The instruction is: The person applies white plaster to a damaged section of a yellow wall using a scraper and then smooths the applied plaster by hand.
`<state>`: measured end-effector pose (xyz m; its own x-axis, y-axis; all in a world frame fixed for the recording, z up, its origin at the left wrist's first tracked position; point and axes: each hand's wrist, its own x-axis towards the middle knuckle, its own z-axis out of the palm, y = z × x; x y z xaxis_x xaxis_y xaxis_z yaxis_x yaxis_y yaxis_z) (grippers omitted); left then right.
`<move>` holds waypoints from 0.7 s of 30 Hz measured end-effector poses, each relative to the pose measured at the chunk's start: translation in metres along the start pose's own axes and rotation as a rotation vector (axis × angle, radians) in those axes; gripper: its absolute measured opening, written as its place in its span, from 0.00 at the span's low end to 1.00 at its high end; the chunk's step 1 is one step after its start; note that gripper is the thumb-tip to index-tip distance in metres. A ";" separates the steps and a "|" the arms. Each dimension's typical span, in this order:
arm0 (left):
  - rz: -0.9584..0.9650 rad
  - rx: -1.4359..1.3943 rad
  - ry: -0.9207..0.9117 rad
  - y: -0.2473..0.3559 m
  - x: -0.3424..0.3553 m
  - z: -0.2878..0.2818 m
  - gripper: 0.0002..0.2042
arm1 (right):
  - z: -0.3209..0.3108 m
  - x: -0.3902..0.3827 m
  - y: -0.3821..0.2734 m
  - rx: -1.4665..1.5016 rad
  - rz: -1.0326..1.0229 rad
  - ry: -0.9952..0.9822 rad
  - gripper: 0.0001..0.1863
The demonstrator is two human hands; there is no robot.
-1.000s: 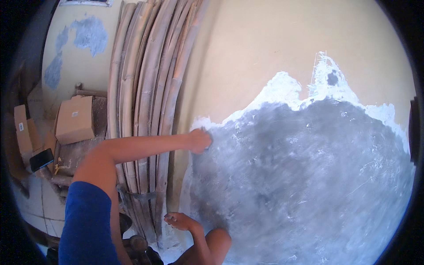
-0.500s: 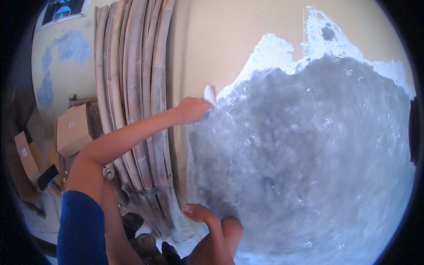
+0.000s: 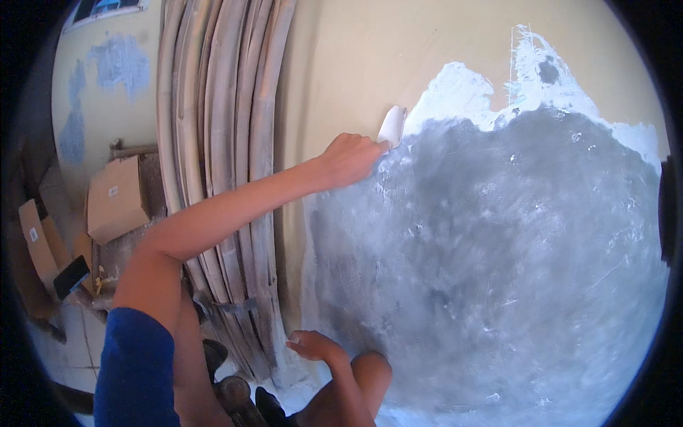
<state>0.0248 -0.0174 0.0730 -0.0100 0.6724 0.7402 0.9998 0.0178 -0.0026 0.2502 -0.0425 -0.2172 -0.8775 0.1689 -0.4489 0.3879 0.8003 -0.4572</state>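
Observation:
My left hand (image 3: 350, 158) is closed round a putty knife (image 3: 393, 128); its flat, pale blade sticks up past the fingers, and any handle is hidden in the grip. The blade lies against the wall, at the left border of a large grey cement patch (image 3: 455, 235). Jagged white putty (image 3: 455, 92) runs along the patch's top, below the cream paint (image 3: 363, 57). Low down beside my bent knee (image 3: 371, 373), my right hand (image 3: 318, 346) has its fingers curled, with whitish fingertips. Whether something small is pinched there does not show.
Tall bamboo poles (image 3: 220, 107) lean on the wall left of the patch, behind my left arm. Farther left are a cardboard box (image 3: 116, 201), an opened carton (image 3: 43, 245) and a dark flat object (image 3: 72, 277). A framed opening (image 3: 103, 10) shows at the top left.
My left hand has slid right and slightly up along the patch's border with the putty knife, whose blade now shows more fully. The right hand stays by the knee. The view has shifted slightly.

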 end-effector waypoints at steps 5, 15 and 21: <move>-0.019 -0.031 -0.010 0.002 -0.006 0.014 0.12 | 0.009 0.001 0.002 0.022 0.027 -0.026 0.24; -0.073 0.024 -0.375 -0.047 -0.070 0.067 0.09 | 0.019 0.027 0.001 -0.033 0.041 -0.103 0.22; 0.026 0.052 -0.140 -0.028 -0.021 0.030 0.11 | 0.033 0.033 0.002 -0.078 0.014 -0.224 0.23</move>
<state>-0.0032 -0.0096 0.0377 0.0107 0.7699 0.6381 0.9977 0.0347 -0.0585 0.2318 -0.0540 -0.2580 -0.7841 0.0557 -0.6182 0.3696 0.8420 -0.3929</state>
